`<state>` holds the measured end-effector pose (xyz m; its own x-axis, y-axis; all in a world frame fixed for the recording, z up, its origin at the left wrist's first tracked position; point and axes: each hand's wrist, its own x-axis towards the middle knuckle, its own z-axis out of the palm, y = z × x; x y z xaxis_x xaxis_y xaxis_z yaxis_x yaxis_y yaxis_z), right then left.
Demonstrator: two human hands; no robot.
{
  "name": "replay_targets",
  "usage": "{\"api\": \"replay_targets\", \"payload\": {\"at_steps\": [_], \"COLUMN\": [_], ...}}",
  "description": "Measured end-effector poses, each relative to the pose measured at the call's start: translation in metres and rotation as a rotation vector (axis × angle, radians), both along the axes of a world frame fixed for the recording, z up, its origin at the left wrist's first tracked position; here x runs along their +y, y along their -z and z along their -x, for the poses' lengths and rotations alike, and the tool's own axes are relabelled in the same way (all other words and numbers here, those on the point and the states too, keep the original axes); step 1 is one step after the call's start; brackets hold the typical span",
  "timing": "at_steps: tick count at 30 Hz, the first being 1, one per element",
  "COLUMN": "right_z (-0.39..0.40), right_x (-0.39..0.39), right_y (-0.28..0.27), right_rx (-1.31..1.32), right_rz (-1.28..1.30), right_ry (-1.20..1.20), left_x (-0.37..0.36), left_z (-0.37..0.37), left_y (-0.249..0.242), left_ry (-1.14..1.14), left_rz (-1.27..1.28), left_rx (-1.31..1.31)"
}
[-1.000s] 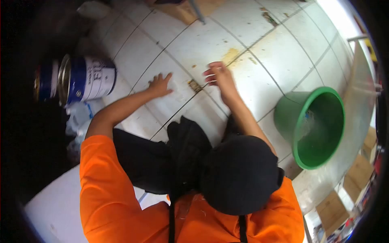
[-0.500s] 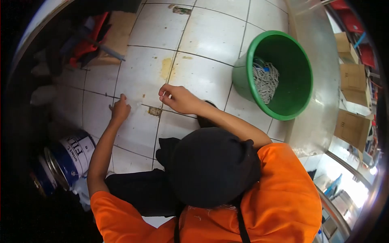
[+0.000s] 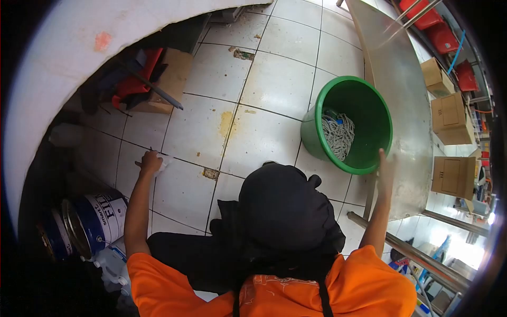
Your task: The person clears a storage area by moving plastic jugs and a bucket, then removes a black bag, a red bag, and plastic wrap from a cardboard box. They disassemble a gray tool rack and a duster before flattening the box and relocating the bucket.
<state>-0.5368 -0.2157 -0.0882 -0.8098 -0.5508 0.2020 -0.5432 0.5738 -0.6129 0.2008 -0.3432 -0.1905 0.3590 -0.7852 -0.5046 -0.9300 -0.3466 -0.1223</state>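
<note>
My left hand [image 3: 150, 162] is low over the floor tiles at the left. A thin, whitish crumpled piece [image 3: 166, 162] shows at its side, against the fingers. On the right, my right hand [image 3: 385, 171] is blurred, its fingers stretched out beside the rim of a green bucket [image 3: 310, 134]. Inside the bucket lies a grey string mop head [image 3: 339, 138], with a bit of blue among the strands. A black head covering [image 3: 280, 206] hides part of the floor in front of my body.
Blue-and-white paint pails [image 3: 97, 219] and clear plastic jugs [image 3: 113, 264] stand at the left. A cardboard box [image 3: 171, 79] with a grey bar [image 3: 163, 95] is at the upper left. A metal-topped table [image 3: 404, 127] borders the right, and cardboard boxes [image 3: 453, 119] stand beyond it.
My right hand has swung from over the middle tiles to the bucket's right rim. My left hand has shifted slightly left over the floor, the whitish piece moving with it. The view has shifted.
</note>
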Motion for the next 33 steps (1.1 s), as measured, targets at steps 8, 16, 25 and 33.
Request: {"api": "replay_targets", "payload": {"at_steps": [8,16,25,33], "right_z": [0.004,-0.058,-0.103,-0.080], "right_x": [0.002,-0.019,-0.030,0.005], "right_y": [0.022,0.001,-0.044,-0.132], "right_rx": [-1.370,-1.437,-1.457,-1.409], "right_rz": [0.143,0.275,0.312,0.445], "right_ry": [-0.144,-0.096,-0.140,-0.148], "left_x": [0.000,0.007,-0.007,-0.001], "left_z": [-0.008,-0.013,-0.048,0.009], "left_y": [-0.018,-0.035,0.035,-0.003], "left_ry": [-0.066,-0.041,0.098,0.019], "left_rz": [0.028,-0.022,0.115,-0.036], "left_rx": [-0.034,-0.022,0.074,-0.012]}}
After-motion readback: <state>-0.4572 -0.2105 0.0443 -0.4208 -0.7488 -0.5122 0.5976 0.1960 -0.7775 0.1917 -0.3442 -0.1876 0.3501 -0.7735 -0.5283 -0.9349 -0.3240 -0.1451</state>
